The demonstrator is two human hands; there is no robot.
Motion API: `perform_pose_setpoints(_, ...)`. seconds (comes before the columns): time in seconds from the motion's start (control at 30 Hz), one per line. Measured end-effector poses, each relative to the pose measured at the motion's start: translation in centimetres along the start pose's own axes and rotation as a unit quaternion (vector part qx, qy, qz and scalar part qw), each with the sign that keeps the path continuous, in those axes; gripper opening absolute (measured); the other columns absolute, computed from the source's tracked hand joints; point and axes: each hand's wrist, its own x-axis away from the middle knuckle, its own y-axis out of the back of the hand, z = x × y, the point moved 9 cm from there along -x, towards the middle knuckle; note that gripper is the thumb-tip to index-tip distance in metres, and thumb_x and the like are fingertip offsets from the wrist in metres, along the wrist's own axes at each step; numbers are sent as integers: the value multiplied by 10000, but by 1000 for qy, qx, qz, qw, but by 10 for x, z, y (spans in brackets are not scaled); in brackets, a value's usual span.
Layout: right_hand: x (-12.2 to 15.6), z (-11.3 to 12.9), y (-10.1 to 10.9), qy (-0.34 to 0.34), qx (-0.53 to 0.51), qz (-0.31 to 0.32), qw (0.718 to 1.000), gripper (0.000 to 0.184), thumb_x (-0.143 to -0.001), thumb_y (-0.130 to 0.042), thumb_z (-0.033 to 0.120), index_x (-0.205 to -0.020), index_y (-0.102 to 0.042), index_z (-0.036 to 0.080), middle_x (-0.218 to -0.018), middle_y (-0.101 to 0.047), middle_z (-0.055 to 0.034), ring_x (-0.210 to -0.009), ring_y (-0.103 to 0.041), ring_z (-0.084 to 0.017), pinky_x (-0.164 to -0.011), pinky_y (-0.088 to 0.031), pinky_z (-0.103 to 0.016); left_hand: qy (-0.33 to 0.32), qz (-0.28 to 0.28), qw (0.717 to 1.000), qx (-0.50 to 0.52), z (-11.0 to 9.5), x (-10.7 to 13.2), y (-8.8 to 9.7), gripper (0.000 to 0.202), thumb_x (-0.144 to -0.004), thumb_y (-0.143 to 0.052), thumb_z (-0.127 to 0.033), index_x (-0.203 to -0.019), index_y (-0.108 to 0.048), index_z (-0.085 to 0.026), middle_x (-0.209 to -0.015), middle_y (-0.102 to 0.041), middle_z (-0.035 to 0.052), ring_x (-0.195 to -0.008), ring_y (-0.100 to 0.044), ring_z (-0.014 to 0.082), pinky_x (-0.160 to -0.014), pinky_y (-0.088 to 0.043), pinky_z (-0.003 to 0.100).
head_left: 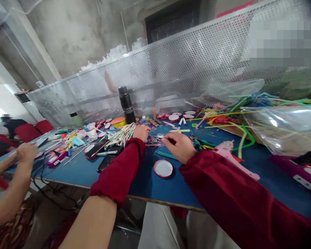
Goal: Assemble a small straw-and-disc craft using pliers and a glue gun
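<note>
Both my arms wear dark red sleeve covers and reach across a blue table [145, 183]. My left hand [141, 132] is curled shut and rests beside a small heap of coloured rubber bands [155, 140]; what it holds, if anything, is hidden. My right hand [178, 145] hovers just right of the bands with its fingers bent inward in a pinch, contents not discernible. A round red-rimmed lid [163, 168] lies near the front edge between my forearms. A pink glue gun [232, 154] lies to the right of my right hand.
A black flask [126, 104] stands behind a bundle of sticks [121, 134]. Two phones [101, 152] lie at left. Coloured pipe cleaners [238, 110] and clear plastic bags [287, 128] fill the right. A perforated metal screen [186, 65] backs the table. Another person's hands [26, 152] work at far left.
</note>
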Motion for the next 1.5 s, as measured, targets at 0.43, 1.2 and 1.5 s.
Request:
perform_pose_setpoints(0.43, -1, -20, 19, -55, -26, -86, 994, 249, -863, -570, 392, -715, -666, 217, -632, -630, -13, -585, -544, -156, -569, -386, -288, 162, 45, 984, 55, 41, -29, -30, 91, -832, -685, -246, -831, -752, -186, -996, -755, 106, -1003, -660, 229, -959, -470, 329)
perform_pose_setpoints(1.2, -2, -48, -18, -154, -164, 21, 974, 297, -763, -671, 485, -845, -695, 200, -692, -680, -22, -642, -605, -166, -591, -479, -295, -12, -75, 921, 383, -82, 60, 38, 34, -824, -651, -197, -831, -681, -184, -790, -706, 6, -738, -634, 140, -692, -492, 255)
perform_pose_setpoints(1.5, -4, -51, -12, -143, -101, -9, 985, 267, -795, -612, 464, -728, -640, 207, -627, -648, -12, -582, -560, -159, -582, -437, -298, -11, -90, 902, 423, -77, 62, 42, 154, -828, -696, -252, -945, -644, -166, -813, -701, 28, -742, -643, 134, -638, -453, 224)
